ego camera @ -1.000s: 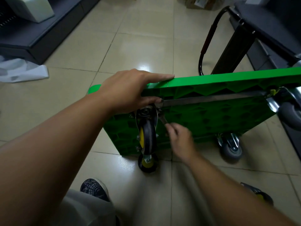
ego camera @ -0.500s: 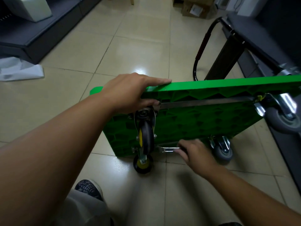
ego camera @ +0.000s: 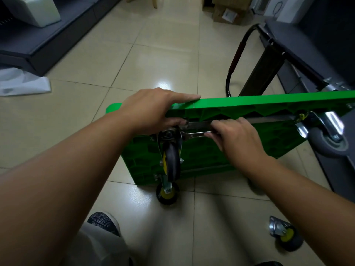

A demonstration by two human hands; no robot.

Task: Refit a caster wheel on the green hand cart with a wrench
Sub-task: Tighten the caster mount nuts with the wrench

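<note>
The green plastic hand cart (ego camera: 211, 150) stands tipped on its long edge on the beige tiled floor (ego camera: 153, 54), ribbed underside facing the person; the left hand (ego camera: 151, 110) clasps its upper edge near the left corner, index finger laid straight along the top and thumb tucked against the underside. The right hand (ego camera: 234, 135) has its fingers curled round the handle of a slim silver wrench (ego camera: 194, 134) held level; the wrench head sits at the mounting plate of the black caster wheel with a yellow hub (ego camera: 171, 162) at that upper corner. Below it a second black-and-yellow caster (ego camera: 167, 194) touches the floor; a grey caster in a shiny fork (ego camera: 328, 141) is at the upper right corner. A loose yellow-hubbed caster (ego camera: 286, 235) lies on the tiles at lower right, well apart from the cart.
</note>
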